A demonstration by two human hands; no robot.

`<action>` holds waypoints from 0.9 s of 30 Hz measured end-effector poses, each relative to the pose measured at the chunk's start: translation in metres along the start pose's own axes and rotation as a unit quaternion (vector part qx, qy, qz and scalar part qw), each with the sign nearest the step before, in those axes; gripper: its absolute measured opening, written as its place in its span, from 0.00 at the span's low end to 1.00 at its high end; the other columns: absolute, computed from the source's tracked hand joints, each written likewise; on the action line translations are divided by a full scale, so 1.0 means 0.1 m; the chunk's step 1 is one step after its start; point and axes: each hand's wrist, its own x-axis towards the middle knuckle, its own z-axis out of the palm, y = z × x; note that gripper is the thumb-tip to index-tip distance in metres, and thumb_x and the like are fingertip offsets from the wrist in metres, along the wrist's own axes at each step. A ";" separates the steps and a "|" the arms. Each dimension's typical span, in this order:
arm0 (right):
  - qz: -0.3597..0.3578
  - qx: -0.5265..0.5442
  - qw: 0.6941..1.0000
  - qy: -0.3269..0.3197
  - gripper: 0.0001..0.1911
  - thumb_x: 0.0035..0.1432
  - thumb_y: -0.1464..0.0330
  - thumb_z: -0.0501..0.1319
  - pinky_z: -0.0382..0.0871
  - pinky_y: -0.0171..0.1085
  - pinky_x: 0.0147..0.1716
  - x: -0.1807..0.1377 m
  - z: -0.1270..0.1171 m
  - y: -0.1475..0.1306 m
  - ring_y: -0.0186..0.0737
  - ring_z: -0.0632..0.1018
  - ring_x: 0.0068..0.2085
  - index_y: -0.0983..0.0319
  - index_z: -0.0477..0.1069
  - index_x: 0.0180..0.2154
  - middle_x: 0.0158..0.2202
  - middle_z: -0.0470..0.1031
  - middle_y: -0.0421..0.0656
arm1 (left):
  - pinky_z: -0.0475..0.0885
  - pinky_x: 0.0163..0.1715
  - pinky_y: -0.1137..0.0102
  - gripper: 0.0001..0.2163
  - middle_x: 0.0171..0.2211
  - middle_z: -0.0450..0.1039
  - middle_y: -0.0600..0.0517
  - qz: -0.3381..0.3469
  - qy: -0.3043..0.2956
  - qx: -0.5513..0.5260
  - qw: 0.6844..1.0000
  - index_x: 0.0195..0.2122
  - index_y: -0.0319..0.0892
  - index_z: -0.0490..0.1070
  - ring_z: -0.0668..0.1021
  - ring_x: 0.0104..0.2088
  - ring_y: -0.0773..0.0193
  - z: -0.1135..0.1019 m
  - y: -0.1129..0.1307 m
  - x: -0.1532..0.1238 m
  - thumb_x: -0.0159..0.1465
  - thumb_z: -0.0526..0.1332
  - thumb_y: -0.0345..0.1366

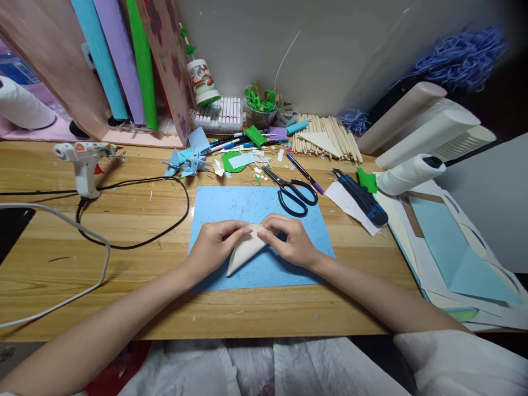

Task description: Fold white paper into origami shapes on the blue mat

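Observation:
A folded piece of cream paper (pixel 244 254) lies on a blue sheet (pixel 231 206) in the middle of the wooden desk (pixel 136 264). My left hand (pixel 214 245) grips the paper's left side, fingers curled, the index tip pressing near its top. My right hand (pixel 289 239) pinches the paper's upper right corner with bent fingers. Both hands meet over the fold.
Black scissors (pixel 293 193) lie just behind my right hand. A glue gun (pixel 84 159) with its black cable (pixel 165 220) stands at the left. A blue craft knife (pixel 361 198), wooden sticks (pixel 325 143), marker pens (pixel 223 113), paper rolls (pixel 416 137) and stacked sheets (pixel 454 253) crowd the back and right.

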 end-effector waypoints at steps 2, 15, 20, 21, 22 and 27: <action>-0.001 -0.001 1.000 -0.001 0.08 0.57 0.69 0.56 0.63 0.33 0.28 0.00 0.00 0.00 0.34 0.69 0.29 0.64 0.67 0.27 0.27 0.69 0.43 | 0.65 0.25 0.76 0.11 0.30 0.78 0.53 -0.002 -0.002 0.000 1.000 0.34 0.42 0.76 0.74 0.26 0.67 0.00 0.00 0.00 0.60 0.56 0.40; -0.003 -0.009 1.000 -0.002 0.09 0.57 0.68 0.55 0.62 0.34 0.28 0.00 0.00 -0.01 0.35 0.69 0.28 0.64 0.67 0.26 0.27 0.69 0.43 | 0.67 0.27 0.75 0.12 0.32 0.78 0.51 0.013 0.001 0.014 1.000 0.35 0.41 0.76 0.75 0.28 0.66 0.02 -0.01 -0.01 0.61 0.54 0.40; -0.006 -0.016 1.000 -0.005 0.08 0.57 0.68 0.55 0.63 0.34 0.28 0.01 0.00 -0.01 0.35 0.69 0.29 0.63 0.67 0.27 0.27 0.69 0.43 | 0.66 0.27 0.75 0.13 0.31 0.78 0.52 0.014 0.004 0.018 1.000 0.35 0.41 0.76 0.75 0.28 0.66 0.02 0.00 -0.01 0.61 0.54 0.40; -0.007 -0.017 1.000 -0.005 0.08 0.57 0.69 0.55 0.63 0.34 0.28 0.01 0.00 -0.01 0.35 0.69 0.29 0.63 0.67 0.27 0.27 0.69 0.43 | 0.66 0.27 0.75 0.13 0.31 0.78 0.51 0.015 0.005 0.018 1.000 0.34 0.41 0.76 0.75 0.28 0.66 0.02 0.01 -0.01 0.61 0.54 0.40; -0.008 -0.017 1.000 -0.005 0.07 0.57 0.69 0.55 0.63 0.34 0.28 0.01 0.00 -0.01 0.35 0.69 0.29 0.63 0.67 0.27 0.27 0.69 0.43 | 0.66 0.27 0.75 0.13 0.31 0.78 0.51 0.016 0.004 0.018 1.000 0.35 0.41 0.76 0.75 0.28 0.66 0.02 0.01 -0.01 0.61 0.54 0.40; -0.010 -0.010 1.000 -0.002 0.07 0.56 0.69 0.56 0.63 0.34 0.28 0.00 0.01 -0.01 0.34 0.69 0.29 0.64 0.67 0.27 0.27 0.69 0.43 | 0.66 0.27 0.76 0.12 0.30 0.78 0.52 0.026 0.000 0.023 0.999 0.35 0.41 0.76 0.75 0.27 0.67 0.02 0.03 -0.02 0.62 0.53 0.38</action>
